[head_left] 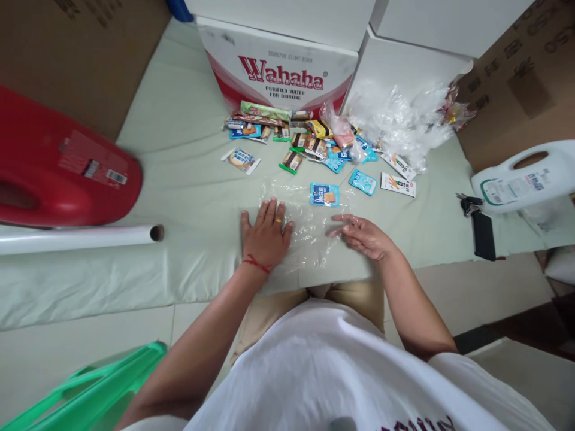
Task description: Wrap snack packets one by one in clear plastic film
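Clear plastic film [308,230], thin and wrinkled

From my remote view it lies on the desk [188,173], spanning the space between both hands. My left hand [268,233] rests flat on its near-left part, fingers spread, gripping nothing. My right hand [363,236] is half open at the opposite side; I cannot tell whether its fingertips touch. A blue snack packet [324,195] sits just beyond, between them. I judge the film light, limp and slippery, best pinched at a loose edge
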A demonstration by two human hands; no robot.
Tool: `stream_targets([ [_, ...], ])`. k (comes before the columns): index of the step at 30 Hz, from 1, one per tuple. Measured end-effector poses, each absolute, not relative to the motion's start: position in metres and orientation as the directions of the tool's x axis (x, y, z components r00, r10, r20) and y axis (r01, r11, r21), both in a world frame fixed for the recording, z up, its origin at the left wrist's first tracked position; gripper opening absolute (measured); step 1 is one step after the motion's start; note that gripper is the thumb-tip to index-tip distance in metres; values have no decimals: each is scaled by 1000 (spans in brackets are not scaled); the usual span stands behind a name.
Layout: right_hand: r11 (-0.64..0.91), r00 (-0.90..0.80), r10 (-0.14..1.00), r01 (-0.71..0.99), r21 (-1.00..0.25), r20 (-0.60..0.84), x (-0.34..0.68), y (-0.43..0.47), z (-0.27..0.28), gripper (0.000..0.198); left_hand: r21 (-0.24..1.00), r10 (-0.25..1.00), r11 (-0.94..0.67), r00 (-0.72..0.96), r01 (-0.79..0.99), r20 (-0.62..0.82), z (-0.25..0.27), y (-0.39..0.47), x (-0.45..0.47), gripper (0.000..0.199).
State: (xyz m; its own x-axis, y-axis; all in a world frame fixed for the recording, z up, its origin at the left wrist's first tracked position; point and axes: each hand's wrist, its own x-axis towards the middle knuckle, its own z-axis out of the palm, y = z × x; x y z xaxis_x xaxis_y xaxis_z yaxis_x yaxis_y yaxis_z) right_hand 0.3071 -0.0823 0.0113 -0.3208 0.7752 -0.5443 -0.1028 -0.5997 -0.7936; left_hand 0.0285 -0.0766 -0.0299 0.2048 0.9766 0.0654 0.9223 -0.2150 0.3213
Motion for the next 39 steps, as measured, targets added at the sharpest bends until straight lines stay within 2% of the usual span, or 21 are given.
stream_targets([
  [3,-628,-352,727,7,-778,-590,306,-95,6,61,323,976,-218,204,921,76,-32,-76,28,64],
  [7,-645,-227,742,18,-764,-631,323,-109,6,49,321,975,-220,208,921,72,-33,-76,27,64],
  [12,-654,-167,746,-8,-756,-644,330,-119,8,58,319,977,-211,204,924,54,-31,-76,28,64],
  [14,-637,-162,757,38,-770,-634,324,-125,7,60,322,978,-206,200,924,50,-30,-77,27,64],
  [22,-544,-66,812,276,-793,-580,344,-153,5,48,330,971,-236,236,914,41,-32,-87,20,64],
  [24,-495,119,864,386,-779,-490,354,-152,11,43,311,968,-246,246,918,40,-32,-90,21,65],
  [26,-413,349,902,522,-746,-255,354,-145,20,37,300,969,-243,245,922,32,-31,-93,22,65],
  [27,-349,393,912,592,-726,-118,347,-139,24,35,296,969,-241,244,924,28,-30,-94,23,65],
  [28,-260,361,933,662,-703,-6,337,-133,28,35,291,969,-243,247,925,25,-30,-95,24,65],
  [30,0,93,990,755,-655,107,308,-118,30,39,279,965,-255,261,926,17,-29,-97,24,66],
  [32,272,-256,960,764,-585,112,277,-104,23,50,265,960,-271,279,925,10,-29,-98,24,66],
  [34,422,-447,892,763,-490,72,256,-93,8,59,254,957,-282,290,925,7,-29,-97,23,66],
  [36,426,-454,890,815,-392,23,254,-84,-9,62,250,961,-272,277,929,15,-30,-95,21,68],
  [39,261,-274,962,923,-284,-4,283,-76,-30,63,256,968,-250,249,934,36,-32,-91,17,72],
])
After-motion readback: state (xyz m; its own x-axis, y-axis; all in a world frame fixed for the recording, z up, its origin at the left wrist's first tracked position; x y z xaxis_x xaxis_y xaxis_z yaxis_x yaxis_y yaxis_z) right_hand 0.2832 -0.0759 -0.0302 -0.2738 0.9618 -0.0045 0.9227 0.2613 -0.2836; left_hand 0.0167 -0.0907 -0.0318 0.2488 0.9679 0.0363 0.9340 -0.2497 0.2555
